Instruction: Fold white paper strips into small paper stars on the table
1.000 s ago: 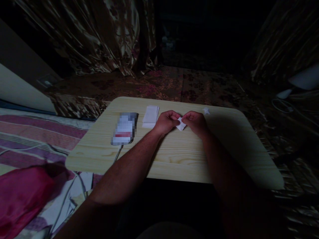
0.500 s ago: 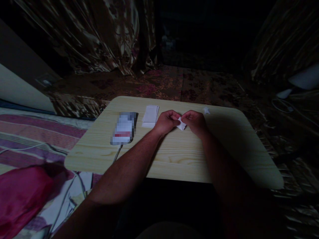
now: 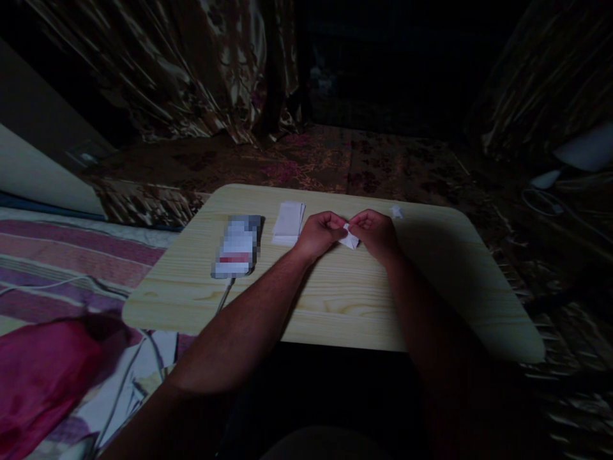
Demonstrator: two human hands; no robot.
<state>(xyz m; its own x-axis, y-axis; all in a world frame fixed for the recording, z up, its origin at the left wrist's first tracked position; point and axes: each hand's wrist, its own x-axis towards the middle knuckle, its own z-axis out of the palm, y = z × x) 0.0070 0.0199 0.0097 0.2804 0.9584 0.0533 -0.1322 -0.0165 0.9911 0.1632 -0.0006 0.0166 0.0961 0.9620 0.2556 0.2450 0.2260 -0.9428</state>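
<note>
Both my hands meet over the far middle of a light wooden table (image 3: 335, 300). My left hand (image 3: 320, 234) and my right hand (image 3: 376, 232) are closed, pinching a small folded white paper piece (image 3: 350, 239) between their fingertips, just above the tabletop. A stack of white paper slips (image 3: 288, 222) lies just left of my left hand. A tiny folded white paper shape (image 3: 396, 212) sits on the table behind my right hand.
A phone (image 3: 237, 246) with a cable running off the near edge lies on the table's left part. A striped cloth (image 3: 71, 255) and a red fabric (image 3: 43, 377) lie to the left. Patterned carpet and curtains surround the dim room.
The fingers have shifted slightly on the paper piece; both hands stay in the same place. The view has drifted a little.
</note>
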